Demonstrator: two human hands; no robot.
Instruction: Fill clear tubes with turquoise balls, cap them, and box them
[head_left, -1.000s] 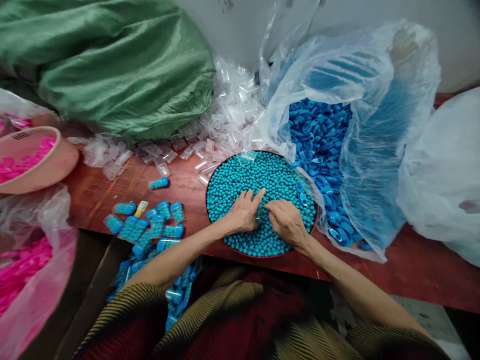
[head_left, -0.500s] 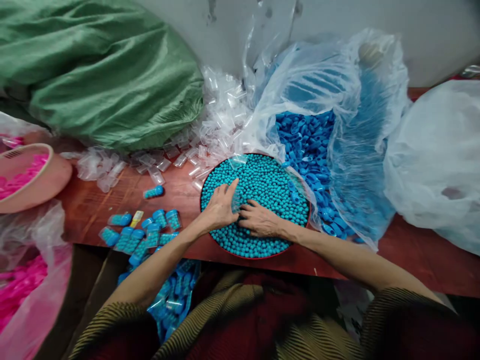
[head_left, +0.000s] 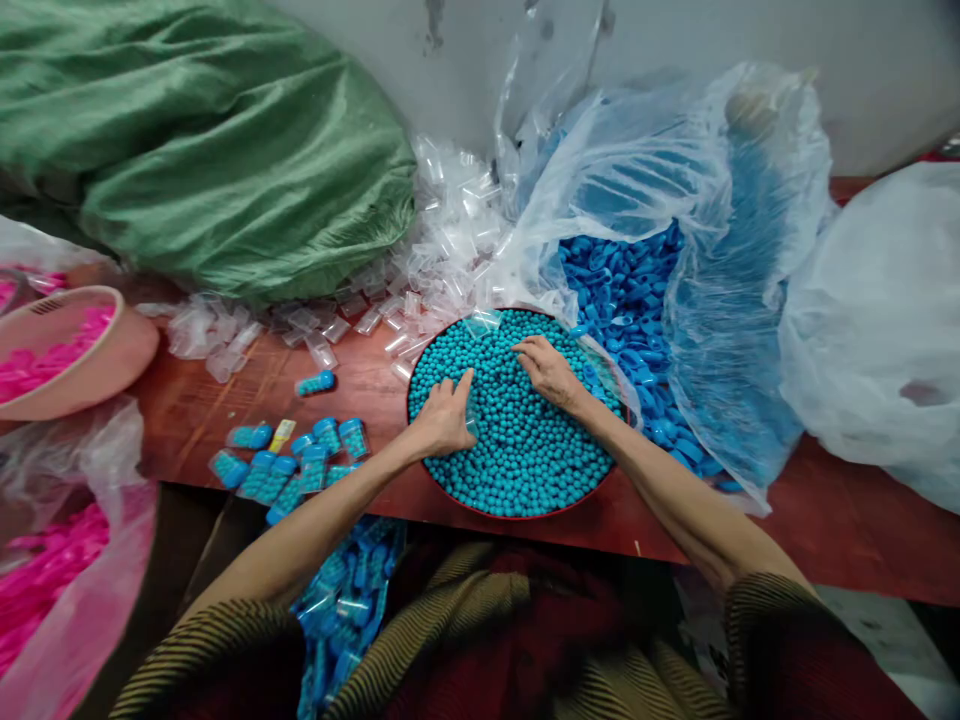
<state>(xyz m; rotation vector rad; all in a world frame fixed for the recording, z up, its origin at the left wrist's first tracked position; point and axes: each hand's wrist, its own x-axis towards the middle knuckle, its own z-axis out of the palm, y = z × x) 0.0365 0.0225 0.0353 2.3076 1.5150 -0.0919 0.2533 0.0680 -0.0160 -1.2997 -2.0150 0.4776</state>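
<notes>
A round red-rimmed tray (head_left: 517,516) is full of small turquoise beads (head_left: 517,460). Over its left part, my left hand (head_left: 444,418) is closed around a small clear plastic container (head_left: 471,416), mostly hidden by the fingers, with the index finger pointing up. My right hand (head_left: 553,374) is over the beads at the upper right of the tray, its fingers loosely bent and slightly apart, with nothing visible in them. Another clear container (head_left: 482,322) lies on the beads at the tray's far edge.
Bead-filled containers with blue caps (head_left: 313,465) lie left on the red table (head_left: 847,540). Behind are empty clear containers (head_left: 457,215) and a green sack (head_left: 247,150). Blue caps (head_left: 622,290) spill from a plastic bag (head_left: 739,330) at right. A pink basket (head_left: 124,350) stands far left.
My right hand has moved away from my left hand, up and to the right across the beads. My left hand keeps hold of the clear container. The view has shifted slightly.
</notes>
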